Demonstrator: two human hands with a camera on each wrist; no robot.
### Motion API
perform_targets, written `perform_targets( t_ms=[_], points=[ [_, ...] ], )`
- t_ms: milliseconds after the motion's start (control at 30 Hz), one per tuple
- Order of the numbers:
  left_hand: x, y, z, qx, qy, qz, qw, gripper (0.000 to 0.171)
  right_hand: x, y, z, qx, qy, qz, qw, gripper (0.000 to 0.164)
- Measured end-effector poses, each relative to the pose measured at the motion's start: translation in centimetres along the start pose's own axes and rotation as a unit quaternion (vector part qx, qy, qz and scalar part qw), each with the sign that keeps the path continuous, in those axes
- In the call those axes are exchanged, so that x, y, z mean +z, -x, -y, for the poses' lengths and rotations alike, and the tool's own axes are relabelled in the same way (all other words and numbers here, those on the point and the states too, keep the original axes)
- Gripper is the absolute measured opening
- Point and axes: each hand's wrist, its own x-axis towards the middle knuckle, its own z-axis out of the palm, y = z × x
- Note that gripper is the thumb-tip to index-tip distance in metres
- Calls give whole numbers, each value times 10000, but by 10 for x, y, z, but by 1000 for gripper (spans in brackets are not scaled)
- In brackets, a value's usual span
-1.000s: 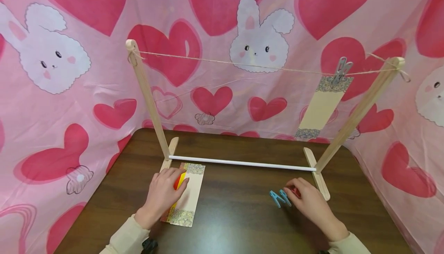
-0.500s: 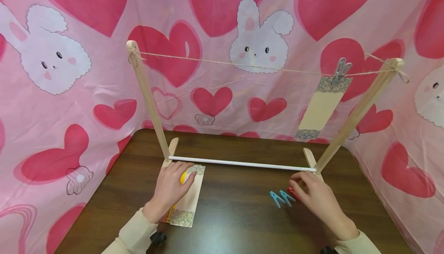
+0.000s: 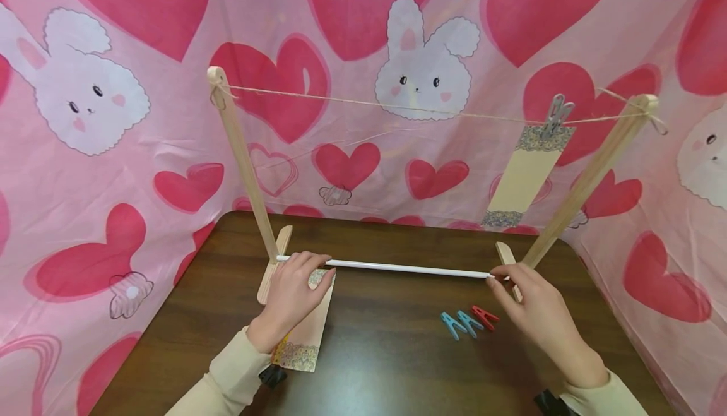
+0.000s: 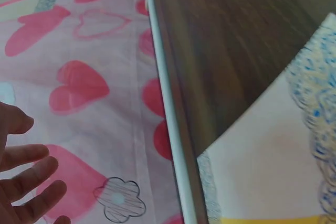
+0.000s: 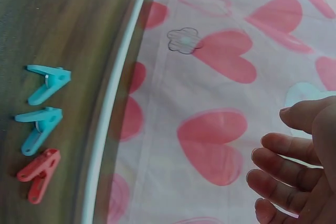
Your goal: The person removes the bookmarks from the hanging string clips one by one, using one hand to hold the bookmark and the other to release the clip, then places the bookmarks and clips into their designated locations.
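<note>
My left hand [image 3: 292, 299] is above the stack of cream paper strips with lace-print ends [image 3: 301, 357], its fingers loosely bent and holding nothing. In the left wrist view its fingers [image 4: 35, 174] are spread apart, clear of the paper. A yellow edge shows on the stack; the hand hides much of it. Near the right end of the white rod [image 3: 397, 268] is my right hand [image 3: 531, 305], relaxed with nothing in it. Left of this hand lie two blue clothespins [image 3: 452, 326] and a red clothespin [image 3: 484, 317] in a row.
Between two wooden posts [image 3: 241, 163] runs a thin string [image 3: 341, 98]. From its right part hangs another cream strip [image 3: 524, 179], clipped by grey clothespins [image 3: 556, 117]. A pink heart-print cloth [image 3: 187, 113] surrounds the brown table [image 3: 386, 353].
My right hand has let go of the red clothespin, which now lies beside the blue ones, and moved up and right. My left hand has moved forward and right over the paper strips.
</note>
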Motion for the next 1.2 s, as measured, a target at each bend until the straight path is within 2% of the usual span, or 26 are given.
perform_targets(
  t_ms=[267,600,767,1000,1200],
  points=[
    [3,-16,-14,131,173,-45,9998,25,-15,-9,1,-41,39,-55,10000,27],
    [3,-26,-27,167,287,47,9994,25,-30,-21,1,-245,-51,-216,9995,26],
    [5,-34,-35,173,501,45,9986,25,-39,-30,0,-360,13,-273,9990,26],
    [9,-51,-48,156,678,121,9975,25,-52,-45,-3,-669,148,-446,9967,23],
    [14,-64,-60,368,788,22,9962,28,-63,-54,-2,-608,200,-421,9971,28]
  ],
)
